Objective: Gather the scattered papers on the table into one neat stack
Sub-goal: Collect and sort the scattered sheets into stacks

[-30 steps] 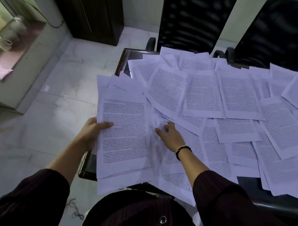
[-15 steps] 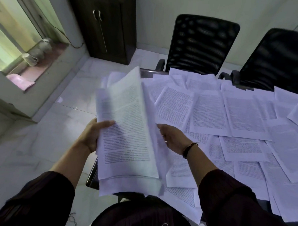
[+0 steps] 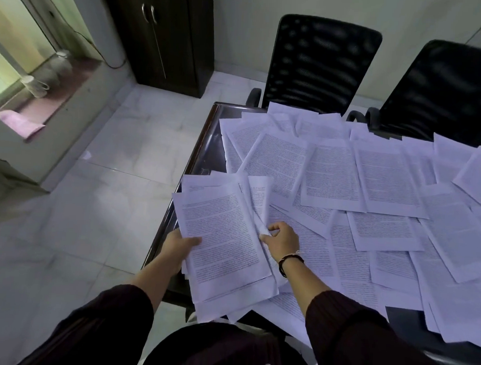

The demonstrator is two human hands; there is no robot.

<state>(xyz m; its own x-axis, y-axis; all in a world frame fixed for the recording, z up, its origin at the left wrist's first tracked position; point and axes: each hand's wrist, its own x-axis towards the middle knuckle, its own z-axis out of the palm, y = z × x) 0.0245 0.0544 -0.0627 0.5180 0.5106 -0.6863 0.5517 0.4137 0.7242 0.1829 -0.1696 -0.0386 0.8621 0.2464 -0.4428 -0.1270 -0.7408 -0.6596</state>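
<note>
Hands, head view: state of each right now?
Left hand: holding the gathered stack by its left edge, thumb on top.
Right hand: pinching a curled sheet at the stack's right edge.

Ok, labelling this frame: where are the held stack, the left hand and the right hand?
stack [image 3: 223,236], head view, middle of top sheet
left hand [image 3: 180,246], head view, back of hand
right hand [image 3: 282,240], head view, back of hand

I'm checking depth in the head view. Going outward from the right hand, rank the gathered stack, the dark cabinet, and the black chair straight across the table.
1. Gathered stack, touching the right hand on its left.
2. Black chair, across the table.
3. Dark cabinet, far left corner.
</note>
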